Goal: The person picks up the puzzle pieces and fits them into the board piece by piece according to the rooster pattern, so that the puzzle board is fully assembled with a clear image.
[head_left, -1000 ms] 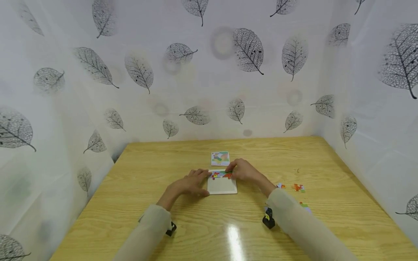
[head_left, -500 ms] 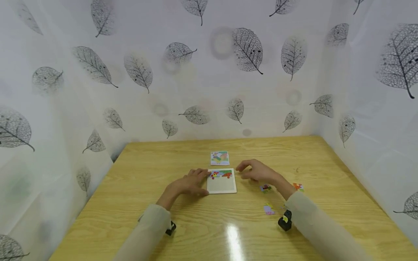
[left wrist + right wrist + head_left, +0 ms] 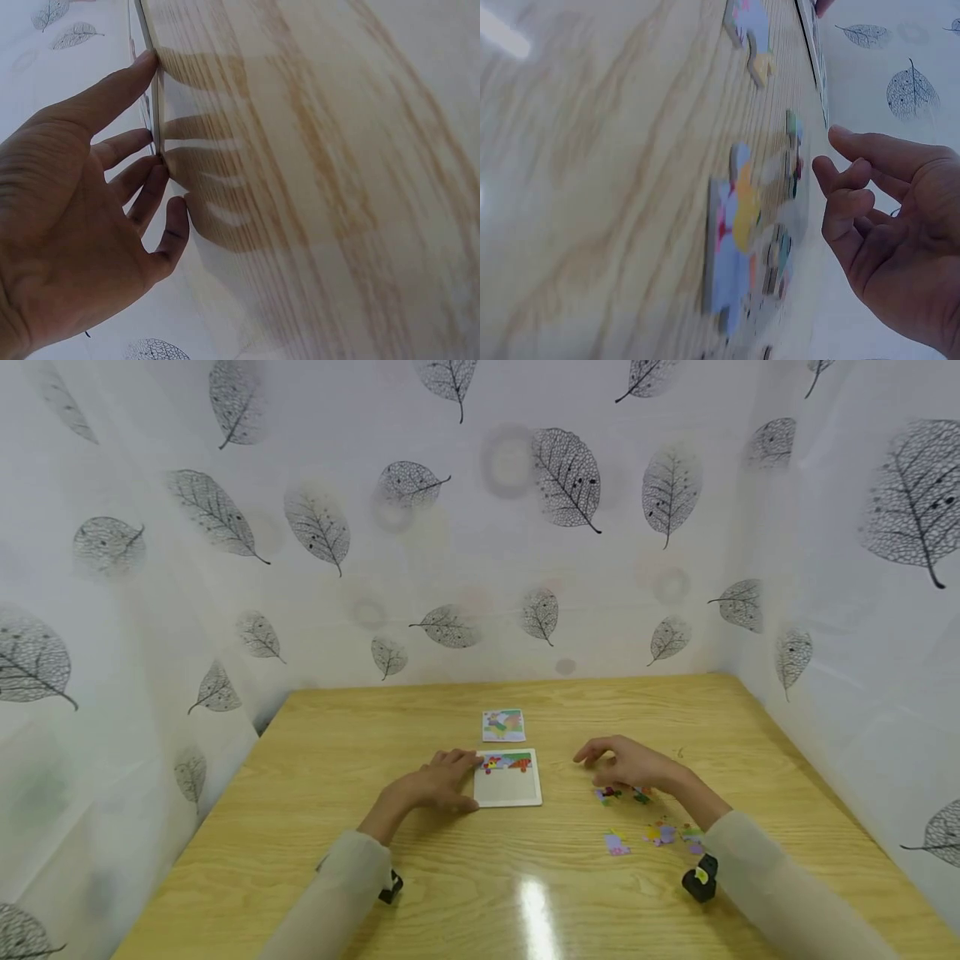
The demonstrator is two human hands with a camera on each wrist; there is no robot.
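A shallow white puzzle tray (image 3: 507, 804) lies in mid-table in the head view. Joined jigsaw pieces (image 3: 517, 763) with red and green print fill its top strip; the floor below them is bare. My left hand (image 3: 435, 783) rests against the tray's left side, thumb at the near corner and fingers at the far one; the left wrist view shows those fingertips along the tray edge (image 3: 156, 82). To the right, my right hand (image 3: 630, 762) hovers above loose jigsaw pieces (image 3: 611, 796), fingers loosely bent around nothing. In the right wrist view, a purple-and-yellow piece (image 3: 731, 232) lies below that hand.
A square picture card (image 3: 503, 725) lies just beyond the tray. More loose pieces (image 3: 662, 834) are scattered near my right forearm, with a purple one (image 3: 617, 843) to their left. Leaf-printed white curtain (image 3: 465, 527) encloses the table's back and sides.
My right hand has let go of the piece at the tray's top right and drawn away to the right, over the loose pieces. My left hand stays at the tray.
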